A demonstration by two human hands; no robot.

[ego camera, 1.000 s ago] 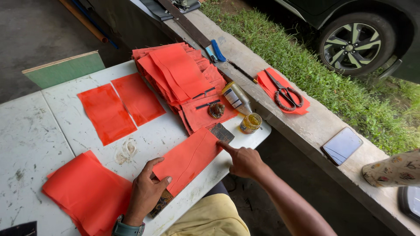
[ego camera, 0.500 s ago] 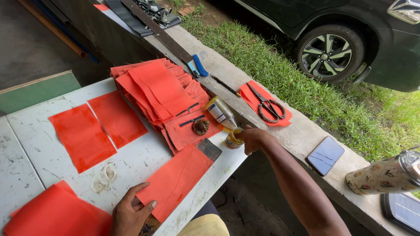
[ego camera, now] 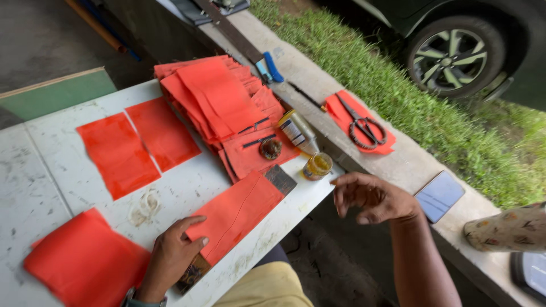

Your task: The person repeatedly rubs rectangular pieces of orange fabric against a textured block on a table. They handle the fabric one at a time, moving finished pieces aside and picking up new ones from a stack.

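Orange sheet under the hands: a folded orange piece (ego camera: 236, 213) is lying at the near edge of the white tabletop (ego camera: 68, 170), slanting toward the person.
Left hand: the left hand (ego camera: 170, 256) is pressing flat on the lower end of that piece, fingers spread and gripping nothing.
Right hand: the right hand (ego camera: 372, 197) is hovering just off the tabletop edge, fingers loosely curled and half open, holding nothing, near a small open jar of yellow glue (ego camera: 317, 166).
Glue bottle: a plastic bottle (ego camera: 297, 131) is lying tilted just beside the jar, resting against the stack.
Stack: a pile of orange sheets (ego camera: 219, 105) is sitting at the far side of the tabletop, with a small round brown object (ego camera: 271, 149) on its near sheets.
Dark pad: a dark square pad (ego camera: 280, 178) is touching the upper corner of the folded piece.
Loose sheets: two flat orange rectangles (ego camera: 139, 145) are lying side by side; another orange piece (ego camera: 85, 261) is lying at the near left.
Ledge: scissors (ego camera: 361, 122) are resting on an orange scrap on the concrete ledge (ego camera: 398, 167), with a phone (ego camera: 439, 196) further along.
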